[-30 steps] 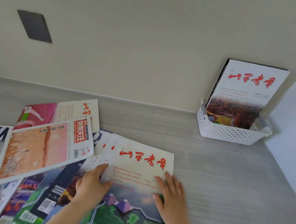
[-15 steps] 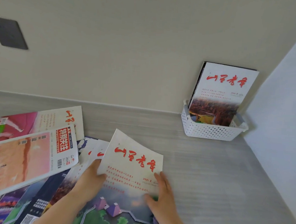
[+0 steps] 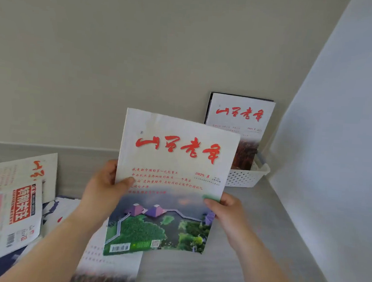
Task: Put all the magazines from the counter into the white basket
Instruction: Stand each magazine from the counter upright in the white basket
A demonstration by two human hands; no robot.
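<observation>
- The left hand (image 3: 103, 190) is raised off the grey wood-grain surface (image 3: 250, 244), gripping the left edge of the white magazine with red brush lettering and a green landscape photo (image 3: 171, 184); its thumb lies across the front cover and its fingers curl out of sight behind.
- The left forearm is bare and runs in from the lower left corner of the view.
- The right hand (image 3: 225, 209) pinches the magazine's right edge, thumb on the cover, fingers behind.
- The right forearm is bare and enters from the bottom edge, right of centre.
</observation>
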